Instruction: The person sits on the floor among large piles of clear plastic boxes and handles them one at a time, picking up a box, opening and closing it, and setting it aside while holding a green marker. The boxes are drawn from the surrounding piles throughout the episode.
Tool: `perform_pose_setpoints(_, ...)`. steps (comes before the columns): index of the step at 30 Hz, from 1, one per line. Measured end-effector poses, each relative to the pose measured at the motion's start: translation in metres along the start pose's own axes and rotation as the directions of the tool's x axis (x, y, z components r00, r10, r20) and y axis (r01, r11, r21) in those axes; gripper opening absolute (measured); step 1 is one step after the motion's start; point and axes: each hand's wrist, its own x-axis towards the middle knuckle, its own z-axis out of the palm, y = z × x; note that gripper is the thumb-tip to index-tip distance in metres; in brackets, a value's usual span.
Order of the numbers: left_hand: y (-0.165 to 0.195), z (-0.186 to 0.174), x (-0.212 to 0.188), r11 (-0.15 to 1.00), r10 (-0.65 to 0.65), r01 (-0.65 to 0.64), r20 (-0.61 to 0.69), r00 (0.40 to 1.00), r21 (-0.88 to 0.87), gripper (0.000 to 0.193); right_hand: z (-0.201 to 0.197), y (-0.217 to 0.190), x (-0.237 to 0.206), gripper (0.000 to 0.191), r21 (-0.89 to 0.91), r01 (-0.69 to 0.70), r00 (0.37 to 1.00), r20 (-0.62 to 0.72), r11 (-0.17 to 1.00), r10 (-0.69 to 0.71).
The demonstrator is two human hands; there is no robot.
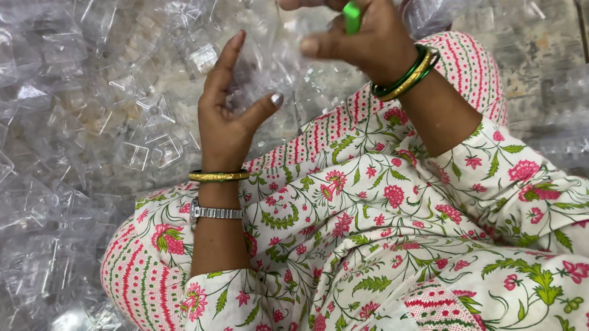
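Between right hand (352, 25) fingers: green piece (351, 17).

I see the right hand (352, 25) motion-blurred; its fingertips smear, so I cannot resolve its grip on the small green piece (351, 17), which is partly hidden behind the fingers. The clear plastic containers (37, 108) run past every frame edge. Individual outlines merge; I cannot count them.
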Motion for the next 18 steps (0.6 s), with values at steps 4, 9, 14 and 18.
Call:
perform_pose_setpoints(4,-0.001,-0.003,-0.011,0.990,-0.029,0.027,-0.008,1.000,-0.140,0.086,0.009,-0.001,-0.009,0.084,-0.024,-0.021,0.992,0.123,0.999,0.024)
perform_pose_setpoints(9,-0.005,0.000,-0.019,0.927,-0.009,0.028,0.052,0.999,-0.374,0.087,0.027,0.021,-0.036,0.091,-0.133,-0.148,0.975,0.149,0.980,0.167)
perform_pose_setpoints(14,0.001,-0.001,-0.035,0.908,0.089,-0.010,0.169,0.982,-0.420,0.085,0.034,0.037,-0.077,0.069,-0.215,-0.019,0.992,0.120,0.977,0.045)
perform_pose_setpoints(18,0.017,-0.005,-0.053,0.914,0.056,-0.008,0.106,0.993,-0.406,0.078,0.021,0.021,-0.113,0.058,-0.489,-0.376,0.926,-0.177,0.787,0.333)
